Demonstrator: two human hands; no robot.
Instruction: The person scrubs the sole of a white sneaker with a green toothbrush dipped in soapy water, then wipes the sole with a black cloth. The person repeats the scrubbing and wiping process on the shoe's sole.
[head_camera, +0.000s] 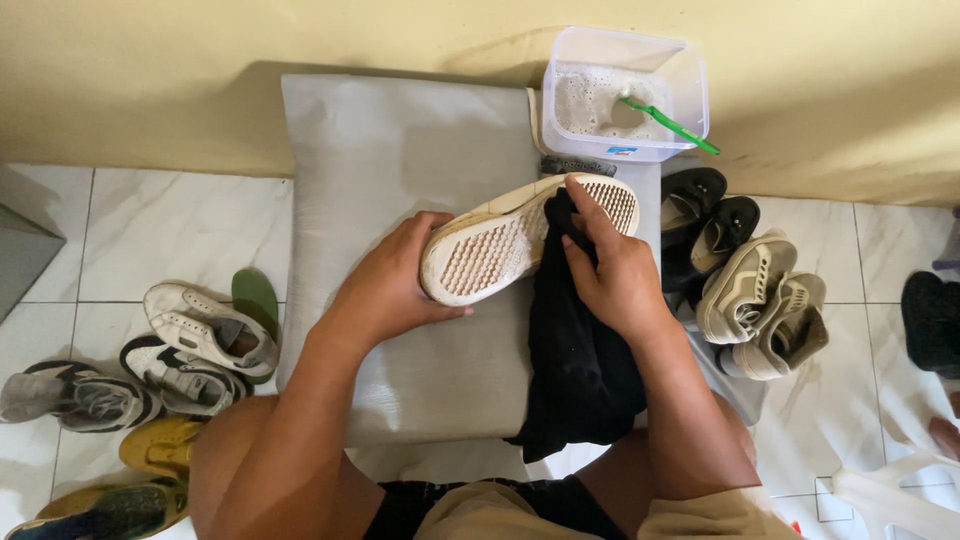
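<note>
A person's left hand (385, 290), fingers curled around it, held a white shoe (520, 235) sole-up over a grey mat (400, 160) while the right hand (610, 270) pinched a black cloth (580, 360) against the sole; dirt appeared to remain, other shoes (760, 300) waiting.

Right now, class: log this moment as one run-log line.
left hand: holds white shoe sole-up | right hand: presses black cloth on sole | soapy tub behind
</note>
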